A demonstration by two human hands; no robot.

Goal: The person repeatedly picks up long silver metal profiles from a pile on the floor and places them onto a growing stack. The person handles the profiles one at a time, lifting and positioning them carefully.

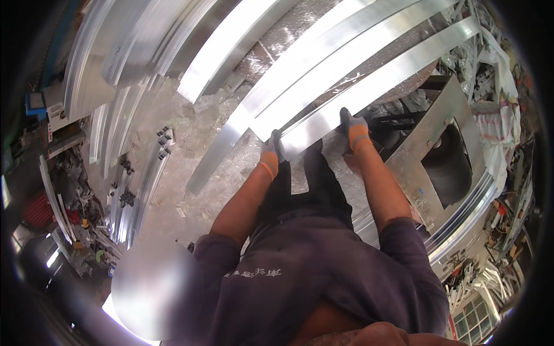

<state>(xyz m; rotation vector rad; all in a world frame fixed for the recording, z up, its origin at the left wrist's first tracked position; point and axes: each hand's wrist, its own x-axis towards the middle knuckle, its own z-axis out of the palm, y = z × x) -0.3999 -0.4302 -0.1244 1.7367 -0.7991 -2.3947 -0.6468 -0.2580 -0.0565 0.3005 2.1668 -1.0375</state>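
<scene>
A long, shiny aluminium profile (329, 115) stretches from in front of my legs toward the far right. My left hand (271, 153), in a grey and orange glove, grips it at the left of its near end. My right hand (354, 131), gloved the same way, is closed on its right edge a little further along. Just left of it lie more wide aluminium profiles (283, 95), their far parts bright with glare. The fingers beneath the profile are hidden.
More long profiles (208, 52) are stacked at the upper left. Thin profiles with black end pieces (156, 155) lie on the left of the littered floor (184, 144). A metal-framed machine with a dark cylinder (447, 167) stands at my right, beside plastic wrapping (496, 69).
</scene>
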